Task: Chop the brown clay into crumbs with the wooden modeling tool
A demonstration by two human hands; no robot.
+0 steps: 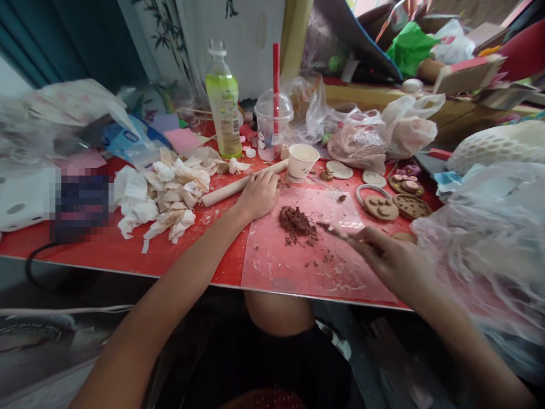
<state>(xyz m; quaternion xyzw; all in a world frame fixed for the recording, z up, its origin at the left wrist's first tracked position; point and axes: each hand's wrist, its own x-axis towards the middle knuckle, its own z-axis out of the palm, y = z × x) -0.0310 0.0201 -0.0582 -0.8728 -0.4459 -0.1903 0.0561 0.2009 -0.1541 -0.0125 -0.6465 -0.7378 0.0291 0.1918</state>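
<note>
A crumbly heap of brown clay (296, 223) lies on the clear plastic sheet (276, 264) on the red table. My right hand (385, 255) is closed round a thin tool (334, 230), its dark, clay-smeared end pointing left, just right of the heap. The tool's exact kind is not clear. At the sheet's far left corner rests my left hand (259, 194), fingers curled down beside a pale rolling pin (225, 191). Whether anything is under those fingers is hidden. A white paper cup (302, 163) stands just beyond this hand.
Crumpled tissues (164, 196) pile up at the left. Behind stand a green drink bottle (223, 105) and a plastic cup (272, 125) with a red straw. Round clay pieces (380, 208) sit at the right, near plastic bags (485, 244). The table's front edge (323, 296) is close.
</note>
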